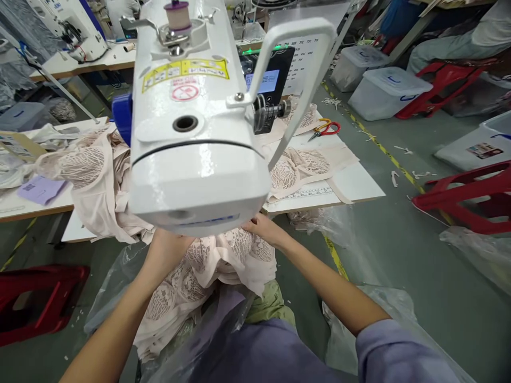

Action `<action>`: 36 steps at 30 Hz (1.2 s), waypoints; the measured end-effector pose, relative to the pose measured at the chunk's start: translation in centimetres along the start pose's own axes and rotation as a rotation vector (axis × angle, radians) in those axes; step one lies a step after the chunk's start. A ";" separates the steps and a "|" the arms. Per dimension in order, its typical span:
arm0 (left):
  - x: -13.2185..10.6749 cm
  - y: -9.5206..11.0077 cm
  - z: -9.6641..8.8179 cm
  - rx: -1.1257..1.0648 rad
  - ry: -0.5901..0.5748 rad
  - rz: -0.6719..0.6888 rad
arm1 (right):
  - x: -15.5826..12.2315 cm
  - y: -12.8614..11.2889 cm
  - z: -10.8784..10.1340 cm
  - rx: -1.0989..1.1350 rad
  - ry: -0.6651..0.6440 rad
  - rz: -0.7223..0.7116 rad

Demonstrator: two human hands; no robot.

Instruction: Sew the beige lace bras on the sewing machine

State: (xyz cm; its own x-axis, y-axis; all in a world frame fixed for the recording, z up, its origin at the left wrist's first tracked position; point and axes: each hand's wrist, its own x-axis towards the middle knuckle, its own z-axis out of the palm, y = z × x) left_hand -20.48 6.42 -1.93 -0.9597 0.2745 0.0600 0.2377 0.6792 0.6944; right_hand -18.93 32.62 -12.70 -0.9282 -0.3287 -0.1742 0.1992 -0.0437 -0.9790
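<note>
A white sewing machine head [195,133] fills the middle of the view and hides the needle area. My left hand [165,247] reaches under it from the left; its fingers are hidden behind the machine. My right hand [263,226] comes in from the right and rests on pale pink lace fabric [223,260] at the machine's lower edge; only its back and part of the fingers show. The fabric hangs off the table edge into my lap. More pink lace pieces [303,165] lie on the white table [359,183] to the right.
Red-and-yellow scissors [325,128] lie on the table beyond the lace. A pile of pink garments [96,175] sits left of the machine. Clear plastic bags [351,324] hang around my lap. Red stools [471,199] and white lidded bins [385,90] stand on the floor at right.
</note>
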 end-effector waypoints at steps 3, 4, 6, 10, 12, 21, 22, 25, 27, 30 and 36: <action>-0.3 -0.1 0.2 0.059 -0.027 -0.002 | -0.8 3.7 0.9 0.373 -0.090 0.145; -0.3 -0.1 0.3 0.072 -0.026 0.000 | -1.2 4.7 1.2 0.464 -0.116 0.191; -0.5 -0.1 0.6 0.094 -0.034 0.006 | -2.0 6.3 1.8 0.544 -0.121 0.236; -0.8 -0.3 1.0 0.156 -0.078 -0.022 | -3.3 7.3 2.2 0.542 -0.003 0.209; -1.1 -0.7 1.0 0.187 -0.055 -0.036 | -3.7 6.9 1.9 0.543 0.070 0.176; -5.7 1.4 0.5 0.119 0.229 0.167 | -6.8 0.5 -2.3 0.432 0.317 0.033; -6.4 2.3 0.8 0.107 0.246 0.273 | -7.3 -0.6 -2.0 0.386 0.313 0.016; -8.1 5.0 2.0 0.029 0.148 0.571 | -8.8 -4.1 1.1 0.170 0.076 -0.037; -8.5 5.9 2.6 0.014 -0.036 0.615 | -9.5 -6.2 3.7 -0.013 -0.179 -0.088; -8.0 5.4 2.8 0.055 -0.325 0.356 | -9.5 -7.9 6.3 -0.186 -0.295 -0.168; -5.5 2.3 2.1 -0.189 -0.150 -0.125 | -5.6 -6.8 5.7 -0.443 0.051 -0.158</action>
State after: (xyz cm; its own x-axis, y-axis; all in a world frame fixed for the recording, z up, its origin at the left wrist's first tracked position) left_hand -14.34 7.87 -2.14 -0.9437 0.3036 -0.1314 0.0730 0.5785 0.8124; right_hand -13.28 29.33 -4.44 -0.9527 -0.3035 -0.0136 -0.0888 0.3211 -0.9429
